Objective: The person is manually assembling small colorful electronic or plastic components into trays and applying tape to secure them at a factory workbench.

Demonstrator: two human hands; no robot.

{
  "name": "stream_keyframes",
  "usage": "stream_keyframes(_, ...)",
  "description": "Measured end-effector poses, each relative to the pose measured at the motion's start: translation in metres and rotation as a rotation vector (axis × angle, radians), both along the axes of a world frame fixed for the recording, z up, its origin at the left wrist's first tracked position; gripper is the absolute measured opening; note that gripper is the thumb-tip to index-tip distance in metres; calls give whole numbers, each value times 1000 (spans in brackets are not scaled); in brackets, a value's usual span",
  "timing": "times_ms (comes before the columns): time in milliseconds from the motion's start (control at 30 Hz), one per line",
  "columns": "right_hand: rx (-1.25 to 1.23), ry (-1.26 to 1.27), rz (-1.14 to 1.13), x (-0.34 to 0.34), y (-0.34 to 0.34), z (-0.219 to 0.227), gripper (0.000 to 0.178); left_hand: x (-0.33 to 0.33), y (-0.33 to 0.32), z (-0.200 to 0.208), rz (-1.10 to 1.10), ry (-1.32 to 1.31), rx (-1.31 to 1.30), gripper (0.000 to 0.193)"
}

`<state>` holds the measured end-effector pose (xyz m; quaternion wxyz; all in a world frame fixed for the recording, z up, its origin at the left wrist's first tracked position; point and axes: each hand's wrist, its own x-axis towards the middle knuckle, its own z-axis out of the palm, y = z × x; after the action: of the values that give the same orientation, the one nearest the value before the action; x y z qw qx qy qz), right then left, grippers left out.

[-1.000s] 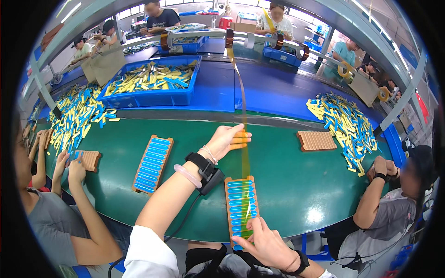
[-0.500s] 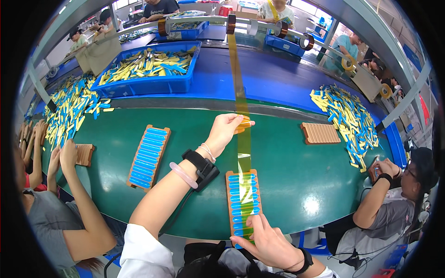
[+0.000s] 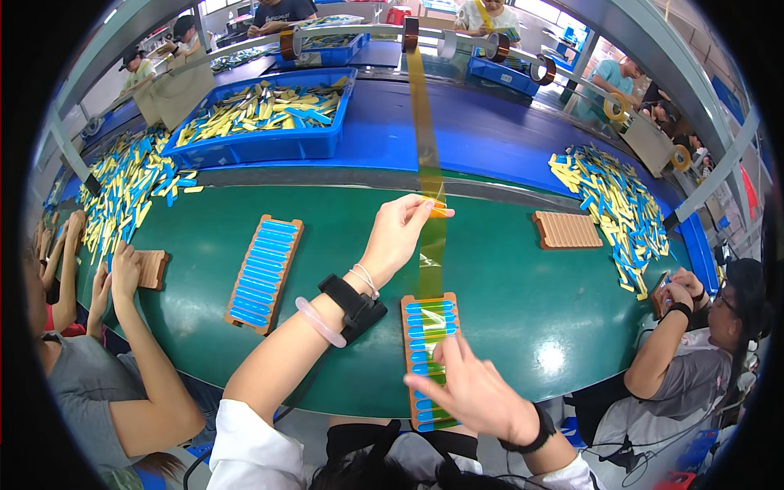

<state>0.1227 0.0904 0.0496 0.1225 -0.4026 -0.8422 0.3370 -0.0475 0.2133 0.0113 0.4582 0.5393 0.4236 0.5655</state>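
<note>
The left hand [image 3: 398, 235] has its grip pinched on the amber tape [image 3: 429, 160], thumb and fingers together where the strip passes down in front of the conveyor. The left forearm slants up and to the right from the lower edge, wrist lifted over the green desk [image 3: 506, 269], with a pink bangle [image 3: 320, 322] and a black strap carrying a dark device around it.

The right hand [image 3: 483, 390] has a loose, spread grip that holds nothing: the thumb points left across the tray, apart from the bent index finger, whose tip is at the tape over the tray's right side. Whether that fingertip presses down, I cannot tell.

The tape runs from the left grip toward the person and lies lengthwise over the brown tray [image 3: 407, 341], across its row of blue strips [image 3: 422, 320]. This tray is nearer the person than the left hand and directly under the right fingers.

Beyond the left hand, the tape rises to a roll [image 3: 411, 35] on the crossbar. Left of the left forearm lies a second filled tray [image 3: 265, 273]; farther right stands a bare grooved tray [image 3: 567, 231], beside a heap of blue and yellow strips [image 3: 621, 220].
</note>
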Motion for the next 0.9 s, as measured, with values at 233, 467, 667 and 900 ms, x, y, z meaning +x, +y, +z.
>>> stream_keyframes(233, 168, -134, 55, -32, 72, 0, 61, 4, -12, -10, 12, 45, 3, 24)
stream_keyframes(467, 179, 97, -70, -22, 95, 4, 40, -10, -1, -17, -69, 222, -137, 25)
stream_keyframes(667, 86, 89, -212, 33, 92, -12, 33, -47, 4, 11, 179, 1341, 736, 32)
stream_keyframes(900, 266, -33, -53, 15, 57, -51, 63, -41, -21, 77, 332, 396, 303, 37)
